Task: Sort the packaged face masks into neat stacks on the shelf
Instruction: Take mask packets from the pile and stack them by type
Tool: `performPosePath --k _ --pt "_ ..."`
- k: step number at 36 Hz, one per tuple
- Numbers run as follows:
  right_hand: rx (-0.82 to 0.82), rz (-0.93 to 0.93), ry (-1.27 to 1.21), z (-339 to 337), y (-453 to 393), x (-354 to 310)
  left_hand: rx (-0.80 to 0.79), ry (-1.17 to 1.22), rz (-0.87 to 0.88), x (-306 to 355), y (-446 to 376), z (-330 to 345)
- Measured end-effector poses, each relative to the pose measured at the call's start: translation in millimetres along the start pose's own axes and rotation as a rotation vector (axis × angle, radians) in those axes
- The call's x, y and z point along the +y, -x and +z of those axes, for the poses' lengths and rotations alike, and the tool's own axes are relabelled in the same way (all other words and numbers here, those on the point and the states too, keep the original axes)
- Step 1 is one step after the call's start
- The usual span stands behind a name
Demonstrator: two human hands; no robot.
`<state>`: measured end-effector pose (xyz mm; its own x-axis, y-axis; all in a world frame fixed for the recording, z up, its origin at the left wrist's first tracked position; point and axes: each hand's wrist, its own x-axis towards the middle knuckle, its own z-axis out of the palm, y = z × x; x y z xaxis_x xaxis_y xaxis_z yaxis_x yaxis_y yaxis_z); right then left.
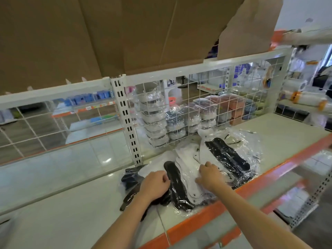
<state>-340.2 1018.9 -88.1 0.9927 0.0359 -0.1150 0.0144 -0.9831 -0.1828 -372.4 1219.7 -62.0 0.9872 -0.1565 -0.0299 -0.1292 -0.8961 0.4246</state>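
A loose pile of clear-wrapped face masks lies on the white shelf (53, 218) near its orange front edge. My left hand (154, 186) rests with curled fingers on the pile's left side, against a black mask pack (175, 187). My right hand (209, 175) pinches the plastic of a white mask pack (186, 159) in the middle. Another pack with a black mask (228, 157) lies to the right. Dark packs (129, 178) stick out at the far left.
A white wire grid (206, 105) backs the shelf, with stacked mask packs (156, 121) behind it. A slotted upright post (127, 123) stands left of the pile. Brown cardboard (107, 33) hangs overhead. Bare shelf surface extends to the left and right.
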Motion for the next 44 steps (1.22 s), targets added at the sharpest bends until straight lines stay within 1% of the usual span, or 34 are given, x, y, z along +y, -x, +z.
performPosePath --k 4,7,10,17,22,25,27,32,37,41,44 --pt "0.043 -0.076 0.007 4.0 -0.9 2.7 -0.003 0.031 -0.033 7.9 -2.2 7.1" --pt "0.094 -0.09 0.031 6.5 -0.8 1.1 0.0 0.051 -0.037 11.6 -3.5 10.4" --pt "0.111 -0.083 0.022 6.7 -1.6 -0.2 0.009 0.084 -0.056 13.5 -5.2 12.4" --pt "0.141 -0.039 -0.106 4.8 -6.4 4.4 0.005 0.183 -0.096 15.3 -7.3 14.9" --pt "0.104 -0.06 -0.249 1.9 -8.3 8.5 -0.009 0.264 -0.112 21.2 -15.2 17.0" --pt "0.095 -0.047 -0.353 0.9 -10.3 11.0 -0.019 0.287 -0.101 26.7 -19.6 19.7" --pt "0.104 -0.03 -0.374 -0.4 -11.6 12.9 -0.023 0.296 -0.09 29.3 -21.4 21.3" --pt "0.102 0.011 -0.352 -4.0 -16.4 17.0 -0.039 0.308 -0.094 29.9 -23.2 23.6" --pt "-0.005 0.037 -0.21 -6.6 -16.6 14.0 -0.053 0.31 -0.104 24.4 -21.5 22.9" --pt "0.046 -0.025 -0.208 -6.8 -13.6 12.3 -0.053 0.314 -0.122 18.4 -20.7 21.6" --pt "0.053 -0.074 -0.139 -5.5 -11.6 10.0 -0.056 0.316 -0.127 16.3 -20.1 20.4"
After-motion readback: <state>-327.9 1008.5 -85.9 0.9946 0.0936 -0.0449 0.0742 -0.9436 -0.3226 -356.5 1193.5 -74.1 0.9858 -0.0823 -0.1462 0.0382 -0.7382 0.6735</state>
